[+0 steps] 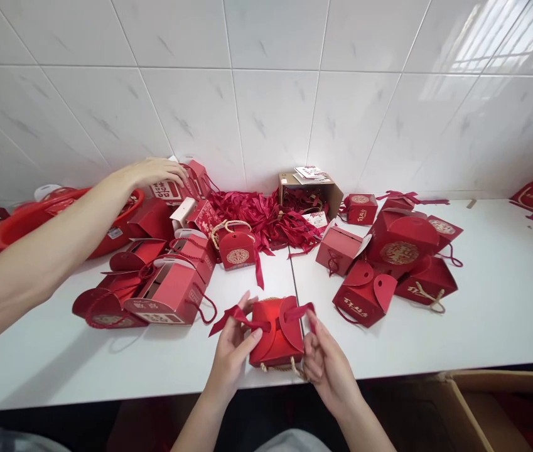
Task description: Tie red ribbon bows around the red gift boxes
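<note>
A red gift box (273, 342) with curved top flaps and twisted cream cord handles sits at the table's front edge before me. A dark red ribbon (300, 312) runs through the slots in its flaps, its two ends sticking out left and right. My left hand (234, 348) grips the box's left side, thumb on the top and the ribbon's left end lying over the fingers. On the right, my right hand (326, 359) is closed, pinching the ribbon's other end between thumb and forefinger.
Another person's arm (73, 238) reaches across from the left toward boxes by the wall. Red boxes (167, 289) stand left, more boxes (365, 292) right. Behind lie heaped ribbons (252, 213) and an open carton (334, 191). A red basin (127, 210) is far left; a cardboard box (468, 408) stands below right.
</note>
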`<state>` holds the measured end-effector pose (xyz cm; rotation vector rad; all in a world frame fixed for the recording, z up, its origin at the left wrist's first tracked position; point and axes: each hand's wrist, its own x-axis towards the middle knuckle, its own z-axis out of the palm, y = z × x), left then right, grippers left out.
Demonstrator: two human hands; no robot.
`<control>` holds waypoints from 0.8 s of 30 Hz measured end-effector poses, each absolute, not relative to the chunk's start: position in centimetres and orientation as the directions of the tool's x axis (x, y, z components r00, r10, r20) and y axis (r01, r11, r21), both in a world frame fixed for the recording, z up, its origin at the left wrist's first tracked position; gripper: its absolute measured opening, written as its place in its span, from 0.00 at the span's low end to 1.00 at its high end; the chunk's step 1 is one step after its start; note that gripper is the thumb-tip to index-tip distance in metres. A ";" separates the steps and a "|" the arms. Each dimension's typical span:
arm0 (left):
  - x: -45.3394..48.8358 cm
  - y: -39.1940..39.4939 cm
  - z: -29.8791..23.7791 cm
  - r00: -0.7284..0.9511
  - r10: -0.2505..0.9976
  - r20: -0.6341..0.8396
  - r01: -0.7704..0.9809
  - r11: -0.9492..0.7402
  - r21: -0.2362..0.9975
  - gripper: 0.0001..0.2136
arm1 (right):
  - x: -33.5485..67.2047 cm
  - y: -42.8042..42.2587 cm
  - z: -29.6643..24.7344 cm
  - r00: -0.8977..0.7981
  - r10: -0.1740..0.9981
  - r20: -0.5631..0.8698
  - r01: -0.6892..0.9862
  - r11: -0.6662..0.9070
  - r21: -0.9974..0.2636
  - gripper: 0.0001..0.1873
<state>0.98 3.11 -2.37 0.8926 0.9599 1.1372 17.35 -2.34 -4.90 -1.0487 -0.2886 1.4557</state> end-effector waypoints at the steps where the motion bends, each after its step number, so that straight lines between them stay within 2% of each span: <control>1: 0.9 3.2 -2.4 0.113 0.981 -0.159 -0.368 0.190 0.910 0.31 | 17.5 -2.3 -5.1 0.193 0.885 -0.425 -0.747 -0.148 -0.648 0.24; 3: 0.7 3.5 -2.4 0.055 0.981 -0.187 -0.487 0.189 0.853 0.31 | 17.8 -2.1 -5.5 0.216 0.882 -0.420 -0.839 -0.053 -0.542 0.19; 5: 0.4 3.8 -2.2 0.032 0.972 -0.231 -0.599 0.204 0.774 0.30 | 18.2 -1.9 -5.8 0.178 0.900 -0.397 -0.868 -0.046 -0.495 0.13; 8: 0.0 3.9 -1.7 0.028 0.948 -0.318 -0.717 0.241 0.654 0.23 | 18.7 -1.8 -5.6 0.139 0.934 -0.329 -0.877 -0.038 -0.479 0.07; 12: -0.4 4.0 -1.0 -0.015 0.928 -0.373 -0.793 0.216 0.570 0.17 | 19.2 -2.0 -4.3 0.207 0.936 -0.284 -0.875 0.047 -0.481 0.07; 15: -0.8 4.2 -0.3 -0.070 0.929 -0.364 -0.801 0.165 0.576 0.14 | 19.4 -2.4 -3.0 0.313 0.917 -0.245 -0.780 0.101 -0.618 0.06; 18: -1.3 4.6 0.8 -0.152 0.940 -0.305 -0.765 0.083 0.638 0.08 | 19.8 -2.3 -1.8 0.486 0.862 -0.145 -0.625 0.227 -0.747 0.06; 21: -1.5 5.0 2.3 -0.193 0.969 -0.156 -0.688 -0.021 0.725 0.05 | 20.4 -1.7 -0.4 0.626 0.779 -0.025 -0.460 0.344 -0.819 0.03; 24: -1.2 5.4 4.3 -0.159 0.987 0.024 -0.601 -0.116 0.791 0.06 | 21.1 -0.6 1.3 0.678 0.731 0.078 -0.326 0.394 -0.859 0.10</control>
